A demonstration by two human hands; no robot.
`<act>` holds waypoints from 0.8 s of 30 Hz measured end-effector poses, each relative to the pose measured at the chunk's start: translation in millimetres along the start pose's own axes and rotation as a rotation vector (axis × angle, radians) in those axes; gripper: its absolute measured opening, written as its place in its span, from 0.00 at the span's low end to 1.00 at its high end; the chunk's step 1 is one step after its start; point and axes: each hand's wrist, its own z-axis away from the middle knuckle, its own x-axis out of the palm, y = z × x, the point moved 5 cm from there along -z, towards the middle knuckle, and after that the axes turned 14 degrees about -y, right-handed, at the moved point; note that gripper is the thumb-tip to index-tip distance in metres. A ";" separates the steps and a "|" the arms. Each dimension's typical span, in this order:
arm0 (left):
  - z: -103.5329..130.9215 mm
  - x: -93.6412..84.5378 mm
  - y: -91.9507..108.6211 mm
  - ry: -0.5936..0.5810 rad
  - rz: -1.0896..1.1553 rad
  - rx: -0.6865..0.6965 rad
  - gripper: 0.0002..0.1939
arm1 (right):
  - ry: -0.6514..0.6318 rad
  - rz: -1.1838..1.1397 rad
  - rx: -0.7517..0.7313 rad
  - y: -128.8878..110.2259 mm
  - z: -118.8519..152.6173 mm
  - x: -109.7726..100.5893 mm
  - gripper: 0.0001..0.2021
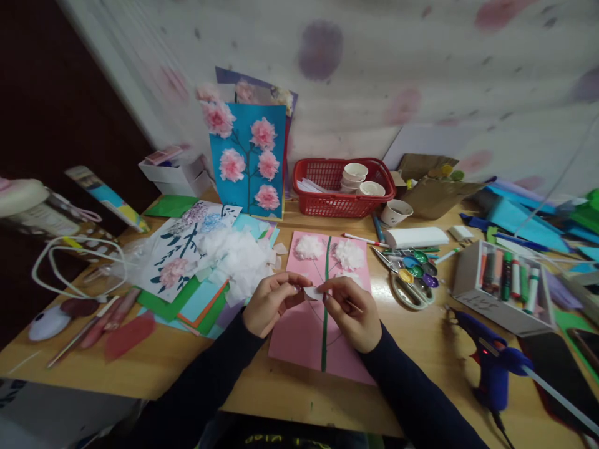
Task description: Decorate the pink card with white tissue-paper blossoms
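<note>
Between my two hands, over a pink sheet of card [294, 337], is a small white piece of paper [312, 293]. My left hand [276, 300] pinches its left end, and my right hand [353, 310] pinches the right end. A green stem line [324, 337] runs down the card. White tissue flowers [309, 247] sit near its top on both sides, with another partly hidden behind my right hand. A heap of white tissue pieces [234, 255] lies just left of the card.
At the back stand a blue card with pink flowers [246, 156] and a red basket [332, 206] holding paper cups. To the right are scissors [407, 290], a box of markers [496, 305] and a blue glue gun [491, 362] with its light on. Coloured papers [173, 305] lie left.
</note>
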 end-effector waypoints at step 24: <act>8.8 8.2 14.3 0.083 -0.653 0.209 0.17 | -0.072 0.192 -0.015 -6.7 -2.8 3.7 0.06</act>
